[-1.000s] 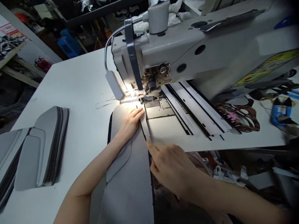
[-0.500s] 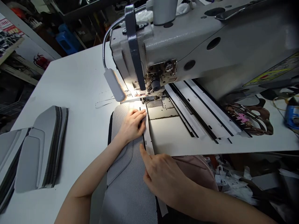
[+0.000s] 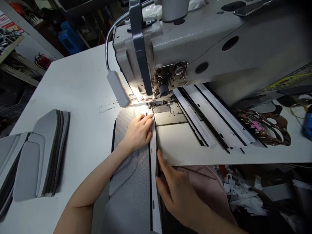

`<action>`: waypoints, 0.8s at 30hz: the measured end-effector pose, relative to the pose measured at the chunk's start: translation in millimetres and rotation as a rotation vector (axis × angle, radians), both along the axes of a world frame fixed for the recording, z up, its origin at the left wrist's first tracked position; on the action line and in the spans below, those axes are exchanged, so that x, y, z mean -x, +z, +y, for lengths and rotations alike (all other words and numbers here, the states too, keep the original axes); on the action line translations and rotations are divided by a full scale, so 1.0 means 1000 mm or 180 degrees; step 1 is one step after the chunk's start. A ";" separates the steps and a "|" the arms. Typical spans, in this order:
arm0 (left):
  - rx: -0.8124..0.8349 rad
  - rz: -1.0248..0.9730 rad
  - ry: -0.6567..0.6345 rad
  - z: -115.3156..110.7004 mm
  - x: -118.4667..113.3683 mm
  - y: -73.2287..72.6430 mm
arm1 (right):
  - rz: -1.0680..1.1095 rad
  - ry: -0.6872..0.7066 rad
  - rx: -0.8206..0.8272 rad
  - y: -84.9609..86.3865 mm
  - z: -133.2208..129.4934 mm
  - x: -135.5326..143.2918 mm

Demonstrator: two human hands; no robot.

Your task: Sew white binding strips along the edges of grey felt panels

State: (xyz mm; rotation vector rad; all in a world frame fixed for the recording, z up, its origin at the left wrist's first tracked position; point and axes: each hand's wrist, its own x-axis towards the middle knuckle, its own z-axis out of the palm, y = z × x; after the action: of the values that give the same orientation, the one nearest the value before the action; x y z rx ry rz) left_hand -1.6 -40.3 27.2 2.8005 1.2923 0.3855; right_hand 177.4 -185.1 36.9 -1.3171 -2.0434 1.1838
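Note:
A long grey padded fabric panel (image 3: 131,191) with curved stitched seams lies along the table and reaches up to the sewing machine's foot (image 3: 149,105). Along its right side runs a white strip (image 3: 153,162) with a dark edge and small oval marks. My left hand (image 3: 140,131) rests on the panel just below the foot, its fingers bent and held together over the strip. Lower down, my right hand (image 3: 179,191) touches the strip's right edge with a stretched index finger, and its other fingertips stand apart. The needle is too small to make out.
The grey sewing machine (image 3: 195,42) spans the upper right, with a lit lamp (image 3: 118,88) at its head. Folded grey panels (image 3: 31,162) are stacked at left. White strips with black edges (image 3: 214,117) lie right of the foot, near a brown hair clip (image 3: 275,130).
My right hand has moved from the panel's surface to the strip's right edge. The strip's lower part now lies straighter and shows more fully. My left hand stays near the foot.

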 end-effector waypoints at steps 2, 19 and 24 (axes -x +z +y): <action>0.0008 0.0032 0.0021 0.001 -0.001 0.000 | -0.0111 0.0002 0.0056 -0.001 -0.001 0.001; -0.0227 0.0252 0.0126 0.023 -0.004 -0.001 | -0.0013 -0.0095 0.0474 -0.017 0.030 0.003; -0.0270 0.0122 0.0071 0.012 -0.006 0.000 | -0.0171 -0.0096 0.0522 -0.013 0.041 0.005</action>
State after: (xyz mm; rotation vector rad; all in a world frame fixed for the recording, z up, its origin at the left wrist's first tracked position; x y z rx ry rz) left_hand 4.6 -28.6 27.4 2.8787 1.3472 0.3988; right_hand 172.4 -143.9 23.6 -1.4656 -1.9913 1.3400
